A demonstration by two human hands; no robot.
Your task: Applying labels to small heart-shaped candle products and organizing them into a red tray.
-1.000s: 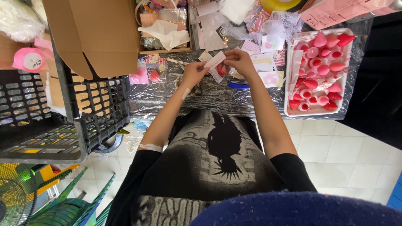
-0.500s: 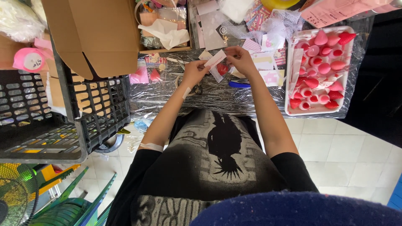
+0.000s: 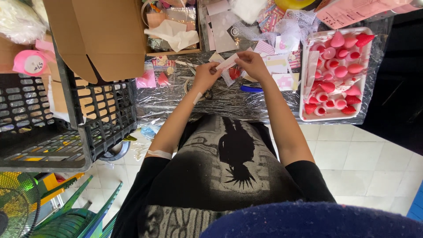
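Note:
Both my hands meet over the foil-covered table. My left hand and my right hand pinch the two ends of a small pale pink paper strip held between them. Just under the strip sits a small clear packet with a red strawberry-shaped piece inside. A white tray full of pink and red strawberry-shaped pieces stands to the right of my right hand.
A black plastic crate with a brown cardboard box stands at the left. Papers, lace and small cards litter the table's far side. A blue tool handle lies near my right wrist. Green chairs and a fan sit bottom left.
Both hands have stayed at the same spot over the table, with only small finger movements on the paper strip.

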